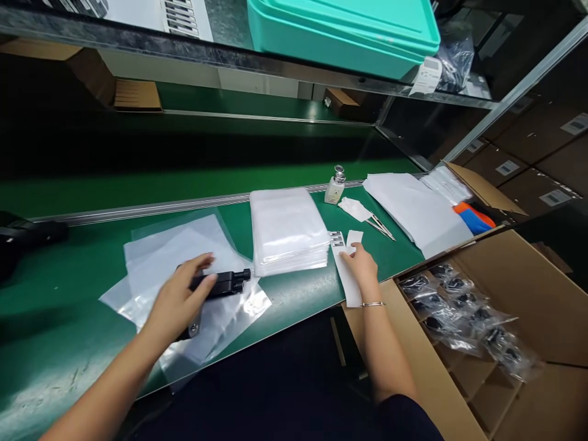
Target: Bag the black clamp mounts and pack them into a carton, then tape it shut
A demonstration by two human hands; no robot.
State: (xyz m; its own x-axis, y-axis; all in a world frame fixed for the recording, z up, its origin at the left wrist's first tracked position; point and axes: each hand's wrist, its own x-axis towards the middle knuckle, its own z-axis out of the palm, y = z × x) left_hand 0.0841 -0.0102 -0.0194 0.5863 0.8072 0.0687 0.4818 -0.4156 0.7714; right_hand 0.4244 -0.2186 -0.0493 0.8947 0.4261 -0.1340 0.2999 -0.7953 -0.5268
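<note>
Well apart, the left hand (179,299) grips a black device (225,285) over clear plastic sheets (154,260) and the right hand (362,269) pinches a white label strip (346,280)

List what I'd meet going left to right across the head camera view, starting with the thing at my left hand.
Black device at your left hand → stack of clear plastic bags → printed label strip at your right hand → metal tweezers → plastic-bagged black parts.
</note>
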